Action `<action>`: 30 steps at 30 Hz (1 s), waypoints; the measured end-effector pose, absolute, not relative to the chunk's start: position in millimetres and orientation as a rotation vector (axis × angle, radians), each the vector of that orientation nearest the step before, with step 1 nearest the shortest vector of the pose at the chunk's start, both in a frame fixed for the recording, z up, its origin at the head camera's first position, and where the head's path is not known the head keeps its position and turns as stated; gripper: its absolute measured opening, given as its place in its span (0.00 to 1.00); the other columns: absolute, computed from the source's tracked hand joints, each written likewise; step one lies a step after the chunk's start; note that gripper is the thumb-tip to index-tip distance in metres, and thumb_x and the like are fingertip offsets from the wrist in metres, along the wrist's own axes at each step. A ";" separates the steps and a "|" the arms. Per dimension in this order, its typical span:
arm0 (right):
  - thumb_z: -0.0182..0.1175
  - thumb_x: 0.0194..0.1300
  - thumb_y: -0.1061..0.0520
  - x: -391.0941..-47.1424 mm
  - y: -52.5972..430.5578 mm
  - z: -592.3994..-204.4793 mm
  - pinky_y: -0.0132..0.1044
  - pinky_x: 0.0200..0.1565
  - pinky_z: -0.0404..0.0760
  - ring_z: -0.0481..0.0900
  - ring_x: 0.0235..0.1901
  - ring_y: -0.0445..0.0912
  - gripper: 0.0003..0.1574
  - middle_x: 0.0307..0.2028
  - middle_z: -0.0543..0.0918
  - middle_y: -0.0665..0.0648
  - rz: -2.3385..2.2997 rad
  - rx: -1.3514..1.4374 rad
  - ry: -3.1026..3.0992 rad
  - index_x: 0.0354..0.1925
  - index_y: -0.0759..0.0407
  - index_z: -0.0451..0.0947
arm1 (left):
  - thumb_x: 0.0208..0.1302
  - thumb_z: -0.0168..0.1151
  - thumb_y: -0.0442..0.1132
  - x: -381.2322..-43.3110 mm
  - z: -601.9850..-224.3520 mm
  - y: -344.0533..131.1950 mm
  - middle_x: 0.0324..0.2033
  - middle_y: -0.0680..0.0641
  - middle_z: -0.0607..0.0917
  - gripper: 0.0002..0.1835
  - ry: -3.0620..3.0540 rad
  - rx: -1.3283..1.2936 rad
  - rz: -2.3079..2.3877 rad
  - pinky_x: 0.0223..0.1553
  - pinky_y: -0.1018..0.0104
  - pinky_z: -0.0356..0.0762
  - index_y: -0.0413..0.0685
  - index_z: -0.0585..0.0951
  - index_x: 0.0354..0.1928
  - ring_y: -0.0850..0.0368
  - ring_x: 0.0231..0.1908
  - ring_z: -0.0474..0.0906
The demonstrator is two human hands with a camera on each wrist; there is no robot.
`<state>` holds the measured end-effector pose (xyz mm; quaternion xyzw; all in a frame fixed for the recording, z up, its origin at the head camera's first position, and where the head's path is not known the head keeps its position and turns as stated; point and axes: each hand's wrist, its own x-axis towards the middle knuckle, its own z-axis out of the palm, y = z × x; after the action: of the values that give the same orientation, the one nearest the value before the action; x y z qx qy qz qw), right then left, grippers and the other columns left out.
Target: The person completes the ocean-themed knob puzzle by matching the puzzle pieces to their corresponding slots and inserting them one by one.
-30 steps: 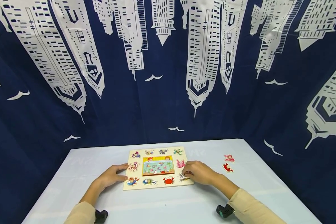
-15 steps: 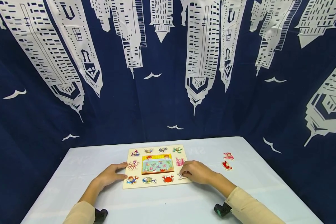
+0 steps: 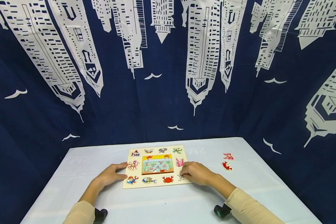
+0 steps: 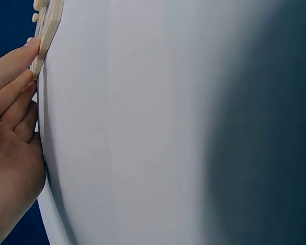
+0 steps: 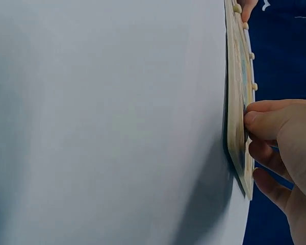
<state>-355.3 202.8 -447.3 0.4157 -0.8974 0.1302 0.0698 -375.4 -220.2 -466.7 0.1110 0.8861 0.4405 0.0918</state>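
A wooden knob puzzle board (image 3: 159,181) with sea-animal pictures lies flat on the table. My left hand (image 3: 109,175) rests at its left edge, fingers extended; the left wrist view shows the thumb (image 4: 13,66) touching the board's side. At the lower right corner, my right hand (image 3: 197,173) pinches a small puzzle piece between thumb and forefinger, right over a pale outlined recess (image 3: 180,176). Fingers hide most of that piece. In the right wrist view the thumb (image 5: 262,122) presses close to the board face. Above the recess is a pink shape (image 3: 180,162).
Two loose pieces, a pink one (image 3: 228,156) and a red crab (image 3: 227,166), lie on the white table (image 3: 257,186) to the right of the board. Several knobbed pieces sit in the board. A dark blue curtain (image 3: 162,102) with white buildings hangs behind.
My right hand has shifted slightly at the lower right recess, and the piece in its fingers shows less than before. My left hand stays at the board's left edge.
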 end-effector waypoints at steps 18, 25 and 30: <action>0.69 0.68 0.61 -355.2 206.2 -445.7 0.35 0.44 0.83 0.80 0.39 0.35 0.08 0.41 0.85 0.44 0.410 1.210 -2.731 0.44 0.54 0.89 | 0.58 0.77 0.37 -375.5 -466.2 -220.2 0.73 0.38 0.69 0.35 2.633 0.320 1.305 0.72 0.30 0.46 0.39 0.78 0.68 0.31 0.75 0.53; 0.73 0.66 0.58 -353.7 213.3 -437.5 0.33 0.38 0.81 0.77 0.33 0.37 0.08 0.36 0.83 0.43 0.410 1.168 -2.743 0.43 0.55 0.89 | 0.58 0.77 0.37 -375.9 -466.7 -220.5 0.73 0.37 0.69 0.35 2.636 0.336 1.293 0.72 0.30 0.45 0.38 0.78 0.67 0.30 0.75 0.53; 0.73 0.65 0.59 -353.3 220.1 -431.0 0.35 0.39 0.81 0.76 0.33 0.38 0.10 0.38 0.85 0.46 0.404 1.124 -2.760 0.45 0.57 0.89 | 0.57 0.77 0.37 -375.8 -466.2 -219.5 0.73 0.37 0.69 0.35 2.637 0.330 1.295 0.72 0.29 0.45 0.39 0.78 0.67 0.29 0.75 0.52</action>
<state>-353.3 220.1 -431.0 0.3730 -0.9157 0.1339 0.0671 -375.8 -219.5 -466.2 0.1110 0.8881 0.4362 0.0926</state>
